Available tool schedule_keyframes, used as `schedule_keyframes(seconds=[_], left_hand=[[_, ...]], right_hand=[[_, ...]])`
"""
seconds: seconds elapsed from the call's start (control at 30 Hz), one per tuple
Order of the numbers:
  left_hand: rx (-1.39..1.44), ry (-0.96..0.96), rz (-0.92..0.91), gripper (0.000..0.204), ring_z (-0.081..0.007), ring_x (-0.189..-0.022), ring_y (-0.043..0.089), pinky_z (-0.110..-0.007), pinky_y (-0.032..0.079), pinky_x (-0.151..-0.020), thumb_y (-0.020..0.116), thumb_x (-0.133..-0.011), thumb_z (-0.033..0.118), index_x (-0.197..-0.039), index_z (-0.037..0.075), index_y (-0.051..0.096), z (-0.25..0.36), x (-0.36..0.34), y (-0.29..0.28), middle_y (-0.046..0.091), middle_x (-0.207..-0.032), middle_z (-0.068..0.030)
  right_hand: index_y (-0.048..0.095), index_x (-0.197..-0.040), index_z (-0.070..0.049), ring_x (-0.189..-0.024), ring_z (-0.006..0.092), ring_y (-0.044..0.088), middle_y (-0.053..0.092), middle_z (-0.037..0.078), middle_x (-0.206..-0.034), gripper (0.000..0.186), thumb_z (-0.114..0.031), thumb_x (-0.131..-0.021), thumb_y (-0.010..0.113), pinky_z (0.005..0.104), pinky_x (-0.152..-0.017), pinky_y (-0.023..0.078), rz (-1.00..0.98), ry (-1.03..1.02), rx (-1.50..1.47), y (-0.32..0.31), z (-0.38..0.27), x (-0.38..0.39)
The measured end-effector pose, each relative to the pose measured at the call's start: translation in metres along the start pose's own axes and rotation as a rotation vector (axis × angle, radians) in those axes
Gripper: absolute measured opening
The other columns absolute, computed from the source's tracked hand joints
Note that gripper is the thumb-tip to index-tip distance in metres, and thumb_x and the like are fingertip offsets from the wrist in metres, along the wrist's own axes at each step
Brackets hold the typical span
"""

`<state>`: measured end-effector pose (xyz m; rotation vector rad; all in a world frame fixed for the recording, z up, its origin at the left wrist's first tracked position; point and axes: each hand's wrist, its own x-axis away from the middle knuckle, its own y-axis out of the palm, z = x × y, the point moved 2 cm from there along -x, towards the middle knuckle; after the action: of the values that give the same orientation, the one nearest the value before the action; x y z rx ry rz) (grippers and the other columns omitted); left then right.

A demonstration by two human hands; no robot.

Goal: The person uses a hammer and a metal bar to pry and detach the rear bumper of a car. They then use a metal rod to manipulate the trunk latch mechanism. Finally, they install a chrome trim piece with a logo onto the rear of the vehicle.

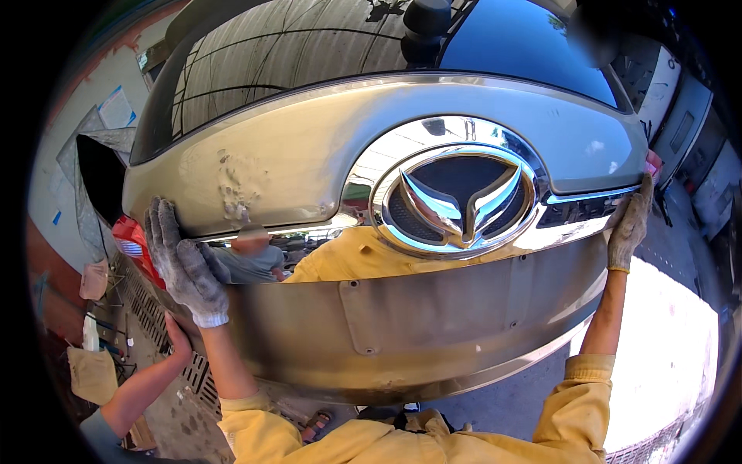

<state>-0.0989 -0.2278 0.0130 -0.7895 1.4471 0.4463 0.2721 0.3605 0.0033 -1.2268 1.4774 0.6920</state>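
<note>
A champagne-coloured car tailgate (294,170) fills the middle of the view, crossed by a chrome trim strip (340,255) with a large round winged emblem (460,201). My left hand (182,259), in a grey-stained knit glove, lies at the strip's left end beside a red tail light (137,246), fingers stretched upward and thumb toward the chrome. At the opposite end, my right hand (632,220), also gloved, rests its extended fingers along the tailgate's edge, near another red light (653,165). Scuffs and small dents mark the paint left of the emblem.
Another person's bare hand (179,340) touches the tailgate's lower left edge. A slotted drain grate (143,305) runs along the floor at left. The dark rear window (309,62) reflects a roof. Bright sunlit ground (665,332) lies at right.
</note>
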Motion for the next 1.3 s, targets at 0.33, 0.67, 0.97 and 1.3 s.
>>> schedule_keyframes(seconds=[0.33,0.67,0.97,1.3], left_hand=[[0.056,0.000,0.015,0.061,-0.0437,-0.139,0.047,-0.052,0.034,-0.117,0.039,-0.109,0.042,-0.146,-0.005,0.049,0.011,-0.007,-0.004,0.054,-0.148,-0.0232],[0.172,0.239,-0.173,0.108,-0.0444,-0.142,0.045,-0.060,0.030,-0.118,0.065,-0.075,0.078,-0.150,0.004,0.045,-0.006,-0.006,-0.018,0.049,-0.152,-0.0228],[0.156,0.242,-0.193,0.103,-0.0454,-0.140,0.047,-0.061,0.033,-0.115,0.059,-0.079,0.079,-0.148,0.003,0.047,-0.007,-0.008,-0.020,0.051,-0.150,-0.0237],[0.167,0.262,-0.176,0.101,-0.0457,-0.140,0.046,-0.061,0.033,-0.114,0.059,-0.083,0.077,-0.149,0.002,0.046,-0.007,-0.007,-0.019,0.051,-0.149,-0.0252]], right_hand=[[0.050,-0.148,0.001,-0.140,0.0344,0.050,0.053,0.022,-0.151,0.066,-0.049,-0.107,0.038,0.0373,-0.116,0.036,0.122,0.405,0.034,0.004,-0.053,0.014],[0.056,-0.139,0.005,-0.143,0.0409,0.043,0.051,0.025,-0.151,0.061,-0.044,-0.108,0.039,0.0455,-0.123,0.027,0.162,0.179,0.279,0.028,-0.112,0.049],[0.049,-0.146,0.006,-0.146,0.0398,0.040,0.046,0.026,-0.155,0.066,-0.046,-0.107,0.040,0.0448,-0.124,0.027,0.155,0.165,0.356,0.034,-0.151,0.064],[0.048,-0.147,0.007,-0.147,0.0413,0.038,0.043,0.027,-0.156,0.067,-0.047,-0.108,0.040,0.0448,-0.124,0.026,0.204,0.283,0.194,0.040,-0.224,0.077]])
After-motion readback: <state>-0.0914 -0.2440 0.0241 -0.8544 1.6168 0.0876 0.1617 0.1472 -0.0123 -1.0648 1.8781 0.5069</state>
